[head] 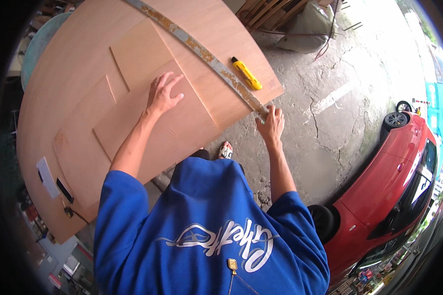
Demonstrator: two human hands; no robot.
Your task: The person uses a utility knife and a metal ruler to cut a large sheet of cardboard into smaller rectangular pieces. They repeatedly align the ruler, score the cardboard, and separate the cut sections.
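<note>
My left hand (164,94) rests with fingers spread on a thin plywood panel (158,129), which lies on a larger plywood sheet (77,62). Beyond that hand is a smaller rectangular wood panel (142,51). A long metal straightedge (192,41), its paint worn in patches, crosses the sheet diagonally. Its near end sticks out past the sheet's edge, where my right hand (273,125) grips it. A yellow utility knife (248,75) with a black end lies just right of the straightedge; no blade is visible.
At the left lie a white paper (48,177) and a dark flat object (65,190). Cracked concrete floor (328,121) extends to the right, with a parked red car (387,166) beyond. A pale sack (306,29) and wooden pieces (267,14) stand past the sheet's far corner.
</note>
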